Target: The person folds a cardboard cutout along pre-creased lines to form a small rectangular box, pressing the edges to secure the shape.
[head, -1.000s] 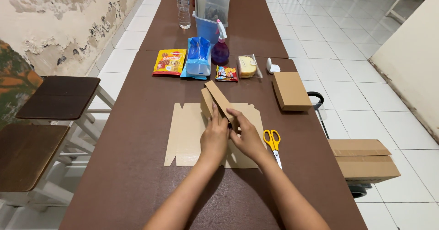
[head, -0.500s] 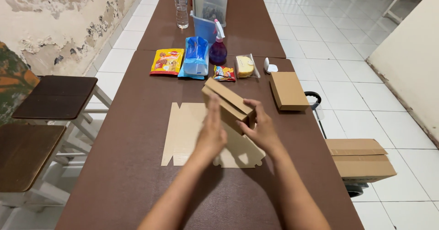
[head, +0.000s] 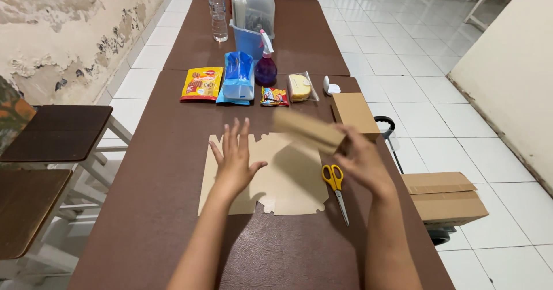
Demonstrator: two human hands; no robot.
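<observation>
Cardboard: 2 boxes (head: pixel 308 131), 1 flat sheet (head: pixel 288 177)

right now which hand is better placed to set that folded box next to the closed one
Right. The right hand already grips the folded box, just beside the closed box. The left hand is open over the flat cardboard.

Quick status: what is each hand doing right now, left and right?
Left hand: open, fingers spread, flat on the flat cardboard sheet.
Right hand: closed on the folded cardboard box, held above the table; motion-blurred.
</observation>
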